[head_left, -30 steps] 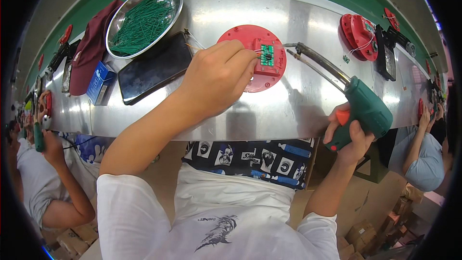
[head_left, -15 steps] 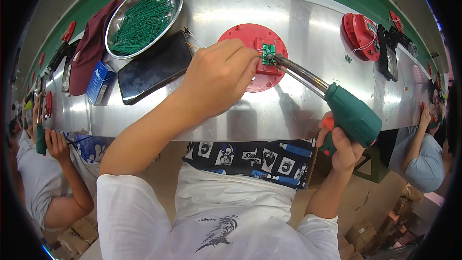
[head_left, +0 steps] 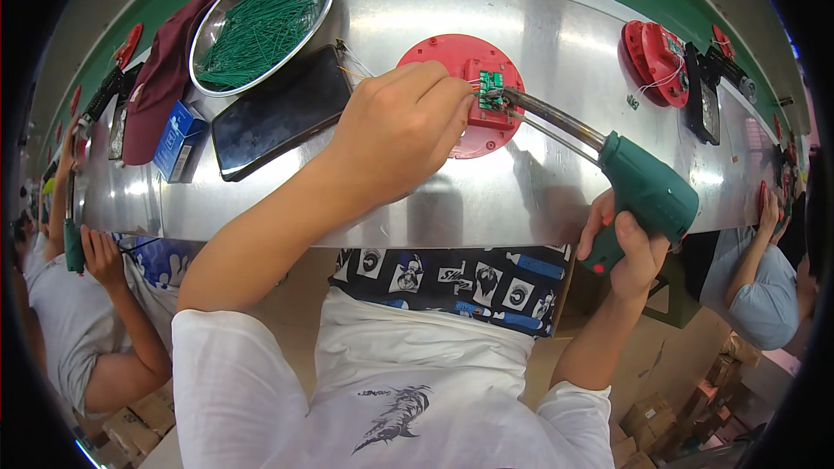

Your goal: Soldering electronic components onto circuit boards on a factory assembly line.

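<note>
Bench (head_left: 569, 165): metal, spread under the red disc (head_left: 492, 122). Iron (head_left: 650, 187): right of the disc, tip held over it, handle wrapped by the right hand (head_left: 636, 252). Judged hefty, hot at the metal end, so best held by the green handle alone. Disc: laid flat; judged light, stiff, apt to slide on smooth metal; best taken by the rim. Board (head_left: 488, 81): seated on the disc, likely fragile; contact with the tip cannot be told. Wires (head_left: 475, 83): over the disc, pinched in closed fingertips of the left hand (head_left: 400, 117); judged pliant, easily pulled loose.
</note>
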A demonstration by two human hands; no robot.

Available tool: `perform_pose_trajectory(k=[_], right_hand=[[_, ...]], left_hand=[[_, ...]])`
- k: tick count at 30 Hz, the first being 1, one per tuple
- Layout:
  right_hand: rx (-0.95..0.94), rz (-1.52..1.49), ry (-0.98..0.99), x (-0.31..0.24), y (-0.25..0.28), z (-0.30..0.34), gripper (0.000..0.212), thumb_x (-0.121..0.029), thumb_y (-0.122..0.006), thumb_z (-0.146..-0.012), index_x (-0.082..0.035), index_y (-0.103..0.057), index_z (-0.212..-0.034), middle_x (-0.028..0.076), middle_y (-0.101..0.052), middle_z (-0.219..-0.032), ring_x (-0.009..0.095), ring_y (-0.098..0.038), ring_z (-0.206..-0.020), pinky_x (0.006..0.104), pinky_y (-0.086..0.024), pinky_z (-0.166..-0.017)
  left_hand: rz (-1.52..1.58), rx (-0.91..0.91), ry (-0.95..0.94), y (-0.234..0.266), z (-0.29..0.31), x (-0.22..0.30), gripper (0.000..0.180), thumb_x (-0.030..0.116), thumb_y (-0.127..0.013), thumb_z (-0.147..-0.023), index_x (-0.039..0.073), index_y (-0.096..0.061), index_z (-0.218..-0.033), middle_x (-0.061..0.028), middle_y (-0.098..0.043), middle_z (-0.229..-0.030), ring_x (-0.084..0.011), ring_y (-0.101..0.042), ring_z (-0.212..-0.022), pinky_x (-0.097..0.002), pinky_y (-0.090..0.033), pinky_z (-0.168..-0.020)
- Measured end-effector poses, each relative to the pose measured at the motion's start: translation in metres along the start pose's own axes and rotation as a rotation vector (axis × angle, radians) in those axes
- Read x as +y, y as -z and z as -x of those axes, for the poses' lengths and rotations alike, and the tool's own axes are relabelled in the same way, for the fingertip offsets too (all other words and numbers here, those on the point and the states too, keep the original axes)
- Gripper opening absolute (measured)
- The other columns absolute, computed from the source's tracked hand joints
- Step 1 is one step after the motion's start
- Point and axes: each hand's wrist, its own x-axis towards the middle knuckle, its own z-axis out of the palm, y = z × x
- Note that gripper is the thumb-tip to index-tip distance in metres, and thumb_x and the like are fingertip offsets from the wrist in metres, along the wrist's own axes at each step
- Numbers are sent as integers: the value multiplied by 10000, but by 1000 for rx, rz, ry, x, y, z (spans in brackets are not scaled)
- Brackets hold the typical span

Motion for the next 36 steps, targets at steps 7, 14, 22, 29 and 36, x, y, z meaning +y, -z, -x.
perform_pose_trajectory(k=[7, 14, 22, 29, 36], right_hand=[[175, -58, 160, 6, 6, 0, 548, -271, -620, -927, 165, -472, -1225, 227, -605, -833, 224, -563, -420, 309, -464, -359], [223, -38, 154, 2, 5, -15, 472, -265, -563, -959, 150, -490, -1171, 217, -590, -814, 209, -547, -408, 302, -446, -350], [265, -81, 150, 4, 4, -14, 361, -219, -490, -1000, 115, -507, -1135, 209, -590, -842, 177, -535, -411, 289, -440, -351], [260, -80, 159, 6, 9, -11, 376, -248, -492, -1001, 105, -511, -1130, 199, -592, -837, 174, -528, -406, 291, -444, -353], [283, -107, 156, 5, 8, -11, 370, -257, -491, -998, 94, -524, -1112, 185, -590, -828, 170, -525, -403, 287, -439, -351]], left_hand=[[-12, -1, -19, -1, -2, 0, 91, 5, -693, -822, -19, -668, -905, -129, -631, -781, -302, -626, -665, -388, -505, -598], [-8, -12, -4, 0, -1, 1, 101, -5, -701, -812, -23, -671, -906, -133, -627, -778, -305, -624, -665, -388, -505, -598], [-36, -1, -3, -2, 1, -1, 80, 23, -695, -815, -7, -654, -877, -114, -601, -766, -284, -617, -665, -384, -505, -575], [-43, 7, 2, -1, 1, 2, 79, 46, -691, -812, 17, -650, -874, -99, -573, -746, -267, -611, -664, -382, -507, -562], [5, 180, 23, 9, -7, 1, 95, 29, -666, -854, 10, -652, -947, -125, -633, -807, -301, -641, -708, -391, -516, -599]])
